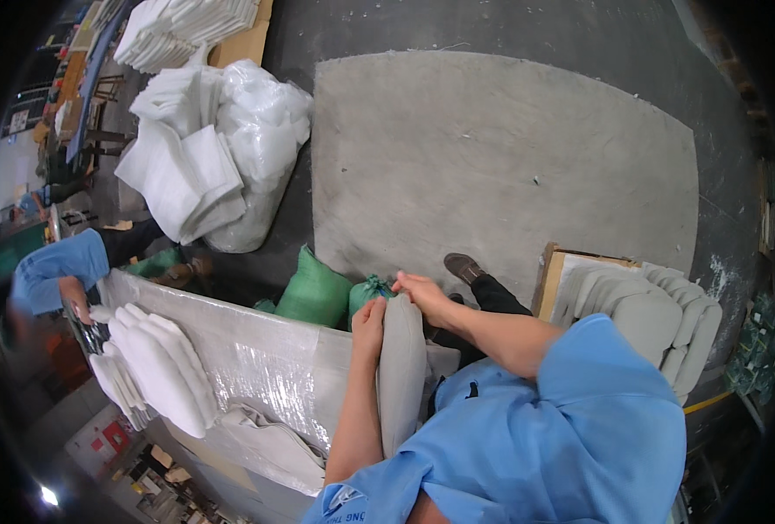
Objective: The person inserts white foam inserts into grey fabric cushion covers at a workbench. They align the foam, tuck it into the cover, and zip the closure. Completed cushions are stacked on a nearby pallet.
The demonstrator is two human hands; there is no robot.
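Note:
A long, pale grey padded cushion (402, 375) stands on its narrow side against the front of my body, at the table's edge. My left hand (369, 321) is closed at its far end on the left side. My right hand (416, 292) grips the same end from the right, with the thumb and fingers bent at the tip. The fingertips of both hands are partly hidden. On the plastic-covered table (265, 349) to the left lie folded grey fabric covers (269, 441) and a pile of white padding pieces (165, 367).
Green sacks (313, 290) stand beyond the table. White foam sheets and clear plastic bags (256, 131) sit at the far left. Finished-looking grey cushions (641, 310) fill a box at right. A co-worker in blue (60, 271) stands at the table's left end.

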